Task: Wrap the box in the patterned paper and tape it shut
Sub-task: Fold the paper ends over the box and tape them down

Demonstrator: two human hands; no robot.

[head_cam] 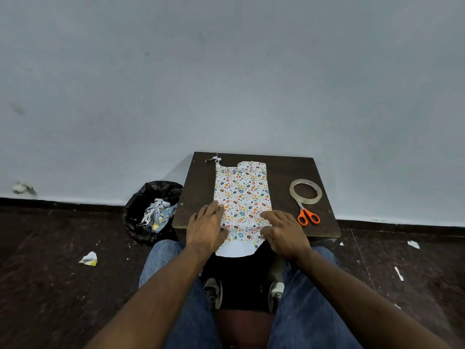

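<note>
patterned paper (242,197) long axis runs away from the person | left hand (205,229), right hand (283,234) flat, pressing near end | table (281,170)

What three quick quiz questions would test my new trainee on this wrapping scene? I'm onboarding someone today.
1. True or false: the scissors lie left of the patterned paper.
2. Which item touches the scissors' blades: A) tape roll, B) bin, C) shoe?
3. What do the left hand and right hand rest on?

Key: 1 false; 2 A; 3 the patterned paper, near the table's front edge.
</note>
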